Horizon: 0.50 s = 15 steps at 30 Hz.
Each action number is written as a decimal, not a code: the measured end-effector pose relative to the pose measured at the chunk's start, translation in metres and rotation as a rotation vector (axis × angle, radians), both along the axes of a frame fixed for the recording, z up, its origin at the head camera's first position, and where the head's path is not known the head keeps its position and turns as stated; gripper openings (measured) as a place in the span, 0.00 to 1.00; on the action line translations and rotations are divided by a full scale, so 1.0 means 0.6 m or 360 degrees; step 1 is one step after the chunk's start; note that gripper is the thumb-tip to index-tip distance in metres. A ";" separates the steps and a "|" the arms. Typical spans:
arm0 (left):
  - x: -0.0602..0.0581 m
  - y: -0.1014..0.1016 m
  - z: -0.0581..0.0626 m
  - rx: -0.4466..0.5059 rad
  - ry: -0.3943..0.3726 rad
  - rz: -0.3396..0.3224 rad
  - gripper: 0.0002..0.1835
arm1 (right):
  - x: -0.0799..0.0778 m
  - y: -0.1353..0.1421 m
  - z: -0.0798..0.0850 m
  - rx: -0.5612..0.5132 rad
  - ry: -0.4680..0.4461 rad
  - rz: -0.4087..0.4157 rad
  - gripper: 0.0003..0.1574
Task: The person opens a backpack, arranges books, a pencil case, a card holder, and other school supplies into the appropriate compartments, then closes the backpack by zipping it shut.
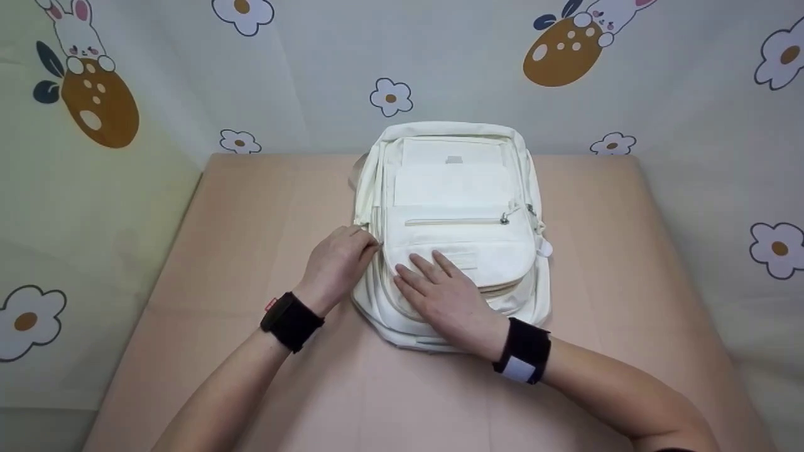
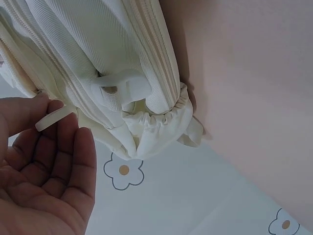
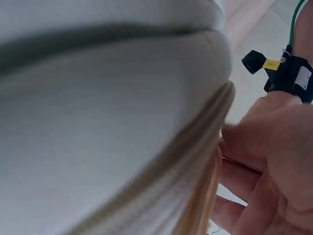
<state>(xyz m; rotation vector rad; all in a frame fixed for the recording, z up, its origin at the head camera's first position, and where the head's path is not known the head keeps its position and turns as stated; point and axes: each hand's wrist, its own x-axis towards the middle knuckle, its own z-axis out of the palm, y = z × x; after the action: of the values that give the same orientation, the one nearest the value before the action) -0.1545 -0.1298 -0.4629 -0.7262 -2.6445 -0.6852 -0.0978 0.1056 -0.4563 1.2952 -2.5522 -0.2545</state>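
Note:
A white backpack (image 1: 461,185) lies on the table with its front facing up. At its left side my left hand (image 1: 337,267) pinches a zipper pull between thumb and fingertips. Seen from the left wrist, the pale pull tab (image 2: 54,118) sticks out from the fingers of that hand (image 2: 49,166), close to a zipper track. My right hand (image 1: 449,301) rests with spread, straight fingers on the lower front pocket. The right wrist view has the bag's zipped lower edge (image 3: 195,122) very close and blurred.
The table (image 1: 264,207) is covered in a plain pinkish-beige cloth. A patterned curtain (image 1: 339,56) with flowers and rabbits stands behind and at both sides. A gathered side pocket (image 2: 159,129) and a buckle strap (image 2: 122,88) sit on the bag's side.

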 end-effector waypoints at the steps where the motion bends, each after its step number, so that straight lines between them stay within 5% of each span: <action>1: 0.001 0.000 0.000 -0.0009 0.0004 0.0001 0.02 | 0.000 0.000 0.000 0.0001 0.0007 0.0004 0.30; 15: 0.040 0.004 -0.003 -0.0043 0.0025 -0.0093 0.01 | -0.001 0.003 -0.002 -0.0034 0.0025 0.0018 0.30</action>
<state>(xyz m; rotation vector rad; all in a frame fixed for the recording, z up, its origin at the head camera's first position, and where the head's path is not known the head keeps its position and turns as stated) -0.1307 -0.1273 -0.4645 -0.8162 -2.6326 -0.6577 -0.0983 0.1075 -0.4574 1.2945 -2.5270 -0.2339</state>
